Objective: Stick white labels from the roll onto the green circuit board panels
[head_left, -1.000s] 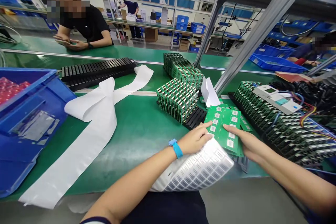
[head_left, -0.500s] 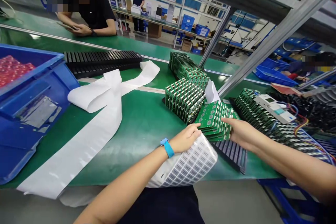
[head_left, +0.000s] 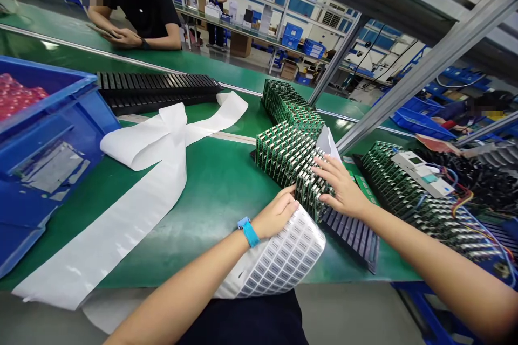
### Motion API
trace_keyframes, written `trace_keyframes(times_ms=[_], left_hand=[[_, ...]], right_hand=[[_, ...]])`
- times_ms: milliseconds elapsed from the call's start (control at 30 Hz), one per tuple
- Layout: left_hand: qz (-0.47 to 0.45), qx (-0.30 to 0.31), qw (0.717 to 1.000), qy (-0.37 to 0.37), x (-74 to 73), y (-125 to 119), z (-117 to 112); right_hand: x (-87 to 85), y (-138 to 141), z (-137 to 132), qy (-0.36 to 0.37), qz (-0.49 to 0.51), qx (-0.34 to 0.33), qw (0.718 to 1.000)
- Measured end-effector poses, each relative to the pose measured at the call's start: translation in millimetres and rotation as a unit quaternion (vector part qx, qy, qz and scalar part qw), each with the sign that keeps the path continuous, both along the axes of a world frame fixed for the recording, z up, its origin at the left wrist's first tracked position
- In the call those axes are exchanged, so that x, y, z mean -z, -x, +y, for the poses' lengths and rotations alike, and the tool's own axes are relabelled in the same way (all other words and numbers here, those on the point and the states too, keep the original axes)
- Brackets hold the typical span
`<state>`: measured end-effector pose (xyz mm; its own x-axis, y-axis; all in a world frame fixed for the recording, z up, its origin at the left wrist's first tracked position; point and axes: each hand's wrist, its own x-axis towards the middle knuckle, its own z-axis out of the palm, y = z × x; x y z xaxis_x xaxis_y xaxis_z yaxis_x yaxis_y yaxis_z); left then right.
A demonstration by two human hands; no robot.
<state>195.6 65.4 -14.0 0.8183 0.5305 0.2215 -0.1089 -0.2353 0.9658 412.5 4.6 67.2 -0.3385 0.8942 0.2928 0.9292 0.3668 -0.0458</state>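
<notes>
Green circuit boards point(head_left: 287, 153) stand on edge in a black slotted rack point(head_left: 354, 237) on the green bench. My right hand point(head_left: 340, 186) lies on the near end of that row, fingers spread over the board tops. My left hand point(head_left: 277, 215), with a blue wristband, rests against the row's near left corner, its curled fingers on a white sheet of small printed labels point(head_left: 279, 259) that hangs over the bench edge.
A second row of boards point(head_left: 289, 105) stands behind; more boards point(head_left: 408, 194) with a white device point(head_left: 421, 172) lie right. Long white backing paper point(head_left: 137, 183), an empty black rack point(head_left: 157, 94) and a blue bin point(head_left: 48, 145) are left. A seated person point(head_left: 137, 11) leans opposite.
A flat stack of boards that both hands held has been tipped up on edge into the rack, joining the row. My right hand moved on top of it.
</notes>
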Motion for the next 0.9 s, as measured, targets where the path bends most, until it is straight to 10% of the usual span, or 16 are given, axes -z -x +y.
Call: trace_keyframes(times_ms=[100,400,900], left_hand=[[0.001,0.001,1.000,-0.006,-1.5,3,1],[0.049,0.000,0.997,-0.064,-3.8,14,1],[0.073,0.011,0.990,-0.118,7.5,8,-5]], right_hand=[[6.5,0,11,0.025,-0.027,-0.062,0.997],[21.9,6,-24,-0.099,-0.006,0.032,0.995],[5.5,15,-32,-0.053,-0.016,0.096,0.994]])
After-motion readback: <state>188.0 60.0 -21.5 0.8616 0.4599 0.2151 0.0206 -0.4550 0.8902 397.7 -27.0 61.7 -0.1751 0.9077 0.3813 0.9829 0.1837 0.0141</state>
